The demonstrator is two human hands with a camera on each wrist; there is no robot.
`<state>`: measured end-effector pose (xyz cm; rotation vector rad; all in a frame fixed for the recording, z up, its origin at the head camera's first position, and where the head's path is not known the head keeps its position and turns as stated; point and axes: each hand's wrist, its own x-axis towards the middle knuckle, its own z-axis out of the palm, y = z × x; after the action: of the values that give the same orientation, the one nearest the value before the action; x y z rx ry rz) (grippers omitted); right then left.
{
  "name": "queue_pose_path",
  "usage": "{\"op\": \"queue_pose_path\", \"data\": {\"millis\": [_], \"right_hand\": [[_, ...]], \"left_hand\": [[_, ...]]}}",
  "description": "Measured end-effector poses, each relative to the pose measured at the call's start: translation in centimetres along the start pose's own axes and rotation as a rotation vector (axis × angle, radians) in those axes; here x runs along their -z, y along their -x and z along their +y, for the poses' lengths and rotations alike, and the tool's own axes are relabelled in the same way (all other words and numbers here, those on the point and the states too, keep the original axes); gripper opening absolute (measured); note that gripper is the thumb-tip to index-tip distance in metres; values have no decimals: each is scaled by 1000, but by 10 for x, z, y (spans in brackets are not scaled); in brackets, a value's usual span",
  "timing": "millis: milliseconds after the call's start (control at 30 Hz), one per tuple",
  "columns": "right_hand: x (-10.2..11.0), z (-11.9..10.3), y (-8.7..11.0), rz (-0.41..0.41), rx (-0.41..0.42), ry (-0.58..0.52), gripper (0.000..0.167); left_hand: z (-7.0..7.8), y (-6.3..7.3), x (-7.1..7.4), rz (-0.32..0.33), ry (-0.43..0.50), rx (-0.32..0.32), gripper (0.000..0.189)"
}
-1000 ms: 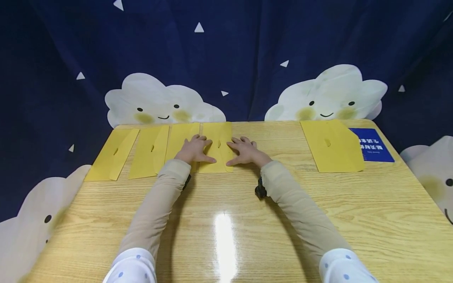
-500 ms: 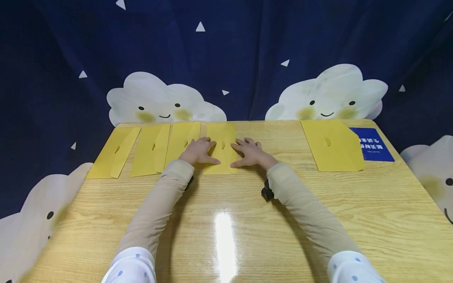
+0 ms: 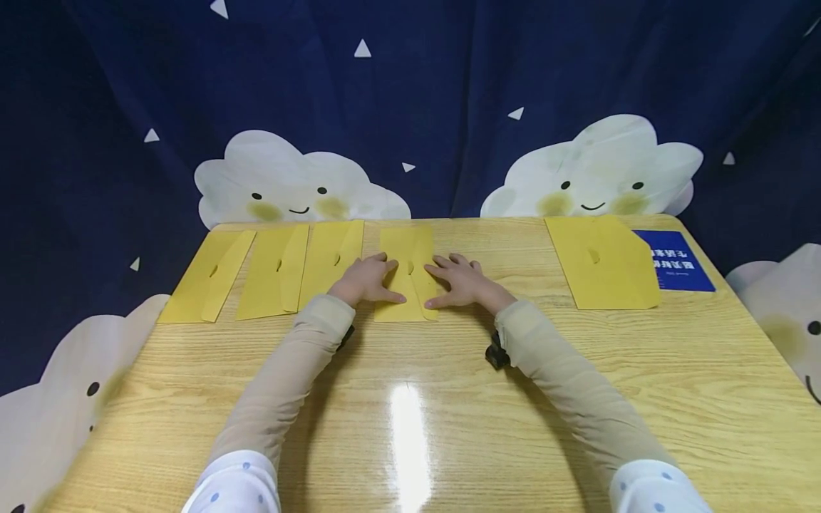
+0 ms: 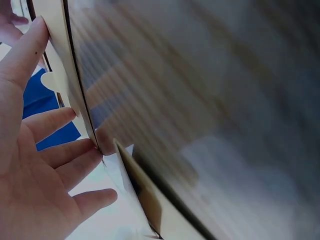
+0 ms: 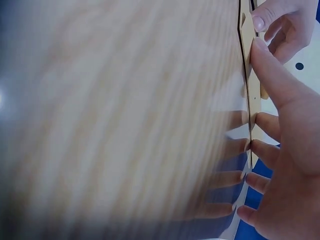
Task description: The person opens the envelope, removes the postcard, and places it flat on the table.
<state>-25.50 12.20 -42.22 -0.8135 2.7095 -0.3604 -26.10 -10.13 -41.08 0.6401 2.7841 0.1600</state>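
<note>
A yellow paper envelope (image 3: 407, 242) with a slotted flap lies flat on the table, in the middle of the head view. My left hand (image 3: 368, 280) touches its left side, fingers spread, with the thumb on the paper. On the right side my right hand (image 3: 467, 283) rests with fingers spread and thumb on the lower corner. Both wrist views show fingertips meeting the envelope and tabletop. Left of it lie more yellow envelopes: one (image 3: 327, 246) near my left hand, another (image 3: 269, 274) beyond, and one (image 3: 202, 281) at the far left.
At the right back, another yellow envelope (image 3: 596, 274) partly covers a blue card (image 3: 680, 263) with white lettering. The wooden table (image 3: 513, 427) ends at a dark blue curtain (image 3: 442, 107) with white cloud shapes. A black device (image 3: 497, 354) is on the right wrist.
Both hands have moved right and slightly nearer with the middle envelope. A strip of table now shows between it and the envelope to its left. The other envelopes keep their places.
</note>
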Motion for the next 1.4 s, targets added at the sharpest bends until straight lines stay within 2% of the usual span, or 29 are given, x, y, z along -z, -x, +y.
{"op": "queue_pose_path", "data": {"millis": [533, 900, 1100, 1400], "right_hand": [[-2, 2, 21, 5, 24, 26, 84], [-3, 4, 35, -20, 24, 38, 85], [-3, 1, 44, -21, 27, 51, 85], [-3, 1, 56, 0, 54, 21, 84]], "left_hand": [[14, 9, -3, -13, -2, -37, 86], [25, 18, 1, -63, -32, -87, 83], [30, 21, -2, -58, -53, -88, 83], [36, 26, -4, -57, -33, -102, 84]]}}
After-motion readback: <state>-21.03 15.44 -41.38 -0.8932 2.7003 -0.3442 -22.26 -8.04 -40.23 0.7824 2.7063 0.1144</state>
